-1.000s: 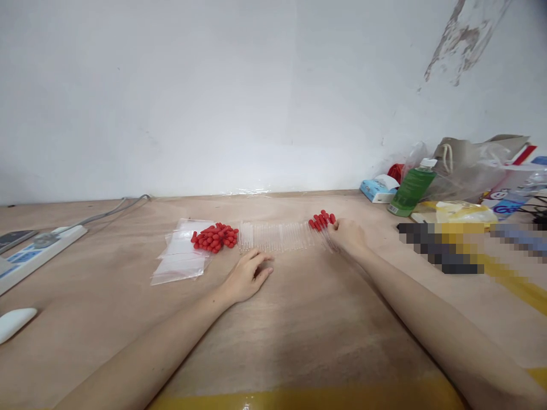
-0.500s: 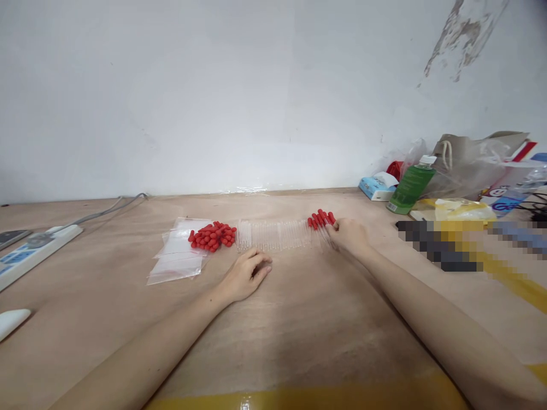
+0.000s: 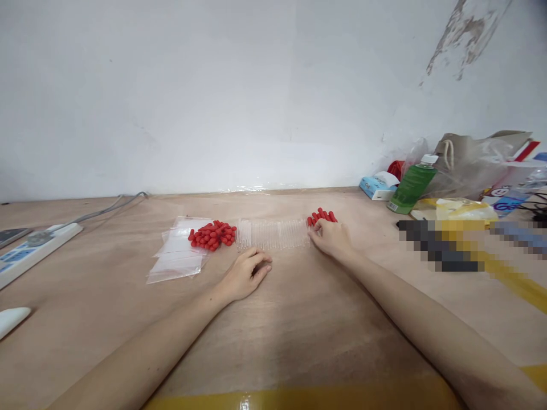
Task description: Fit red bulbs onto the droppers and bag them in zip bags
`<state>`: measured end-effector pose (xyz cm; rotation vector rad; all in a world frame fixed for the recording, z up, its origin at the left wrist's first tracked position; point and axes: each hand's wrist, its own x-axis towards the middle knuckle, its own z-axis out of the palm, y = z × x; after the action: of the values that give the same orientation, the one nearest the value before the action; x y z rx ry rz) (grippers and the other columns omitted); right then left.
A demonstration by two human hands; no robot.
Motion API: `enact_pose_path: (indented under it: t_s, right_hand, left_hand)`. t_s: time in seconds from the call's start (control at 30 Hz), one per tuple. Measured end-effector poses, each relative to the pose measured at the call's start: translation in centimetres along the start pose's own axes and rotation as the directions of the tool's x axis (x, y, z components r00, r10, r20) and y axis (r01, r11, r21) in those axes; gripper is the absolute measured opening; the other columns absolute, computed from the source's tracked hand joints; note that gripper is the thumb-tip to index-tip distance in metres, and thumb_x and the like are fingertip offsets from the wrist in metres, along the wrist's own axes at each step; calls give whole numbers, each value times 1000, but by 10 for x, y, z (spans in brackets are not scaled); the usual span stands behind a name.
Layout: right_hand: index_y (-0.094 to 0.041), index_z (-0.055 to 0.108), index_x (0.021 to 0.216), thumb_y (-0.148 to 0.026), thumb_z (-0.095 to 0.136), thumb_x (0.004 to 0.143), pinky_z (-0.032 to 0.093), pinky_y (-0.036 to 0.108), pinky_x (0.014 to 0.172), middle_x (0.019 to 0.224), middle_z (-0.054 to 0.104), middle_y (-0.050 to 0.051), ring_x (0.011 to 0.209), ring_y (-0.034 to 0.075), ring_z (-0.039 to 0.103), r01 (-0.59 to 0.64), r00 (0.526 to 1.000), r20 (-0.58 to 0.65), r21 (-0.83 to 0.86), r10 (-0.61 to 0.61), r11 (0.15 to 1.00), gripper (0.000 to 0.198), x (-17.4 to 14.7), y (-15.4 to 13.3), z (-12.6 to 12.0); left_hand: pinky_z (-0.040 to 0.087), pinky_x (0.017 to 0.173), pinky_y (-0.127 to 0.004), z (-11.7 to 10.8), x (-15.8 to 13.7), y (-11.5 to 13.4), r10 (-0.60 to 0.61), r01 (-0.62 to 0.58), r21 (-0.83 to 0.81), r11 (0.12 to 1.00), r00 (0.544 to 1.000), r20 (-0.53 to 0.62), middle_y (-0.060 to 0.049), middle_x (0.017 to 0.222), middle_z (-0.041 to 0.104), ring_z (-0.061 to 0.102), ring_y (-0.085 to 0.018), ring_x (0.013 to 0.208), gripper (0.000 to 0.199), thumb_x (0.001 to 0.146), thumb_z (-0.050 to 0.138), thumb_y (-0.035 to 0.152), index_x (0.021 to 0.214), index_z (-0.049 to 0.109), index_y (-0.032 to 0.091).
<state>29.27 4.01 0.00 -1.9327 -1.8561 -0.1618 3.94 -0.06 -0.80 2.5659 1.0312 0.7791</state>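
At the right end of the clear tubes (image 3: 273, 234), the right hand (image 3: 333, 237) has fingers narrowed (contents undeterminable); tubes lie leftward, long axes fore-and-aft. The left hand (image 3: 247, 274), loosely curled, holds nothing visible.

The right hand (image 3: 331, 238) hides part of the rightmost red bulbs (image 3: 323, 216); whether it pinches anything is unclear. Pixelation blurs a dark object (image 3: 438, 245) farther right. The left edge crops the power strip (image 3: 60, 238).

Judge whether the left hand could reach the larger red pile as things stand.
Probably yes: the left hand looks empty and lies close to the larger red pile, on its near right side, with nothing visible standing between them.
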Motion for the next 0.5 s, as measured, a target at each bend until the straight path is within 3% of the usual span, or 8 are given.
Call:
enact_pose_path:
  t_s: [0.17, 0.5]
  right_hand:
    - [-18, 60, 76, -26, 43, 80, 32, 35, 81, 77, 65, 6, 87, 21, 56, -27, 1000, -2, 7, 27, 1000, 19, 2, -5, 2]
    - [-18, 64, 73, -33, 41, 81, 29, 39, 86, 86, 64, 9, 96, 24, 53, -114, 977, 178, -16, 115, 993, 29, 14, -12, 4]
  left_hand:
    - [44, 67, -27, 0, 0, 1, -9, 9, -7, 1000, 1000, 7, -5, 91, 55, 53, -14, 73, 17, 83, 45, 21, 94, 58, 18]
    - [44, 69, -27, -1, 0, -1, 6, -6, -8, 1000, 1000, 2, -5, 90, 55, 53, -14, 76, 17, 84, 44, 22, 94, 57, 18]
